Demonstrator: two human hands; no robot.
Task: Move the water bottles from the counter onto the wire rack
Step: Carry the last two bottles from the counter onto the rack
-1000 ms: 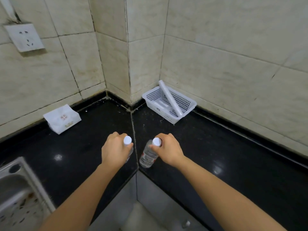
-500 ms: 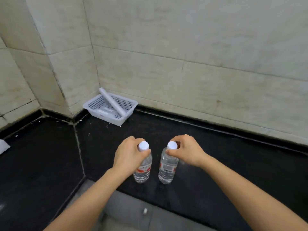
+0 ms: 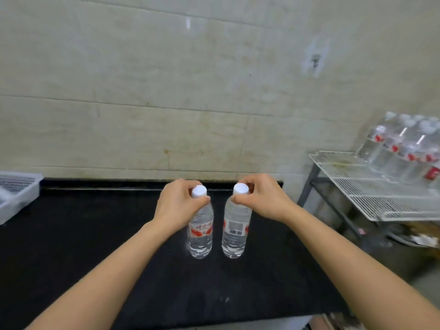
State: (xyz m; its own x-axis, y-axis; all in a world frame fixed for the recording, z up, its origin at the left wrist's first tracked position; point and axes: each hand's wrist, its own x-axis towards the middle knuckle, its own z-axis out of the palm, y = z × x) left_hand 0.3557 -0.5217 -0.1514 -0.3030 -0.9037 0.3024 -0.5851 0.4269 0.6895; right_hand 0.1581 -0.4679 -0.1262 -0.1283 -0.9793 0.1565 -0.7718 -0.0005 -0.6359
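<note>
Two water bottles are gripped and bound for the wire rack point(image 3: 371, 194), and the job looks only partly done. The left hand point(image 3: 179, 202) is clamped round the neck of the left bottle point(image 3: 201, 232). The right hand point(image 3: 264, 198) pinches the neck of the right bottle point(image 3: 234, 234). The fingers curl on each bottle, and the hands are apart, each with its own load. Both bottles are upright, close together but not touching, over the black tabletop point(image 3: 95, 246) well to the left of the rack. Whether their bases rest on the tabletop or hang just above it cannot be told. Neither has reached the rack yet. On the rack's top shelf, toward its right end, stands a wrapped pack point(image 3: 404, 153) of similar bottles, though nothing shows whether it belongs to this task. The left part of the shelf, the end nearest the two bottles, shows bare wire, so there appears to be room. What seems to be left is to carry both bottles rightward past the end of the tabletop to the rack and set them upright on the wire. No other loose bottles show on the tabletop, so these two may be the last, but the tabletop runs out of view on the side away from the rack. A white basket point(image 3: 16, 194) lies at that far side, against the tiled wall point(image 3: 166, 91).
</note>
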